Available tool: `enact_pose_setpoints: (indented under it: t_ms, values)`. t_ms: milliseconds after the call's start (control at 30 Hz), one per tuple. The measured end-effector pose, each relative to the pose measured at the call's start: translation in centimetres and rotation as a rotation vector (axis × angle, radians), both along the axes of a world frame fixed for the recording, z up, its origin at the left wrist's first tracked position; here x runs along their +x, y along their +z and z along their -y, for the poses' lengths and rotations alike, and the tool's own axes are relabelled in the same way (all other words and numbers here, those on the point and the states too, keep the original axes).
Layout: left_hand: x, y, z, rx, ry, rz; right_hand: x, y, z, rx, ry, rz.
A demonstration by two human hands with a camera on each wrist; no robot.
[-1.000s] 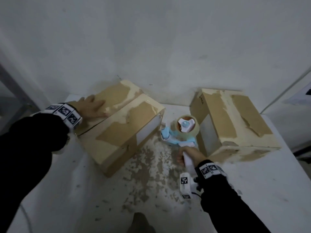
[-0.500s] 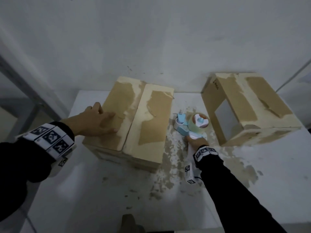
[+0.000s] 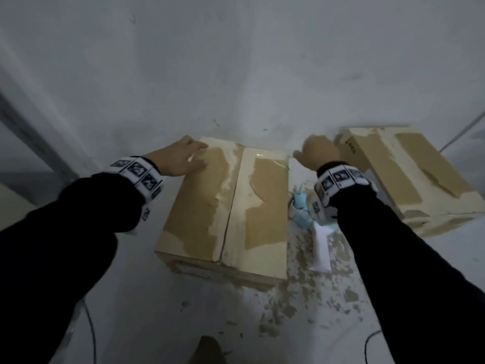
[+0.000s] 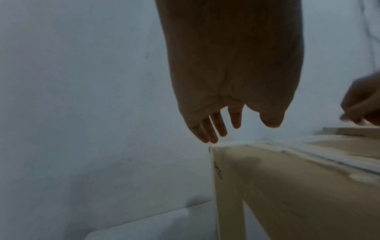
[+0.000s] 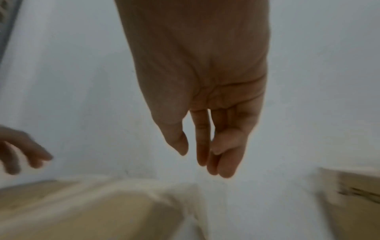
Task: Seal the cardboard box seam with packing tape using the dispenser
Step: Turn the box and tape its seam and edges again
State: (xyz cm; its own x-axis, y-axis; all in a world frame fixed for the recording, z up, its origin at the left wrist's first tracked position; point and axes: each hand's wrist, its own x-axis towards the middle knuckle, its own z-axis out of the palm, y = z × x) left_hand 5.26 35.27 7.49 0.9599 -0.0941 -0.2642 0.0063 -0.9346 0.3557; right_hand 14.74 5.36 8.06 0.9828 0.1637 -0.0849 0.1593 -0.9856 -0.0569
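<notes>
A worn cardboard box point(image 3: 225, 211) lies on the white table, its centre seam point(image 3: 231, 206) running away from me between two closed flaps. My left hand point(image 3: 181, 157) is open at the box's far left corner point(image 4: 211, 147), fingers point(image 4: 213, 129) straight just above the edge. My right hand point(image 3: 315, 152) hovers open and empty beside the far right corner, fingers point(image 5: 205, 146) extended. The blue tape dispenser point(image 3: 301, 211) with its white handle point(image 3: 321, 248) lies on the table right of the box, partly hidden under my right wrist.
A second cardboard box point(image 3: 409, 174) stands at the back right, close to my right hand. Torn paper scraps point(image 3: 296, 298) litter the table point(image 3: 147, 324) in front. A white wall point(image 3: 236, 61) rises right behind both boxes. A thin cable point(image 3: 89, 334) hangs at the front left.
My right hand has let go of the dispenser handle and risen to the box's far right corner. My left hand slid to the far left corner. The box now lies square to me.
</notes>
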Motion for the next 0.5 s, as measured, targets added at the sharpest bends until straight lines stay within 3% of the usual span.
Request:
enact_pose_setpoints:
  t_ms: [100,267,500]
  values:
    - [3.0,-1.1,0.2,0.002,0.002,0.058,1.5,1.2,-7.0,0.103,0.186,0.032]
    - [5.9,-3.8,-0.5,0.118,-0.025,-0.024,1.8,-0.9,-15.7,0.057,0.383,-0.269]
    - [6.6,-5.6,-0.5,-0.053,0.017,-0.009,2.1,-3.8,-18.2,-0.029,0.395,-0.308]
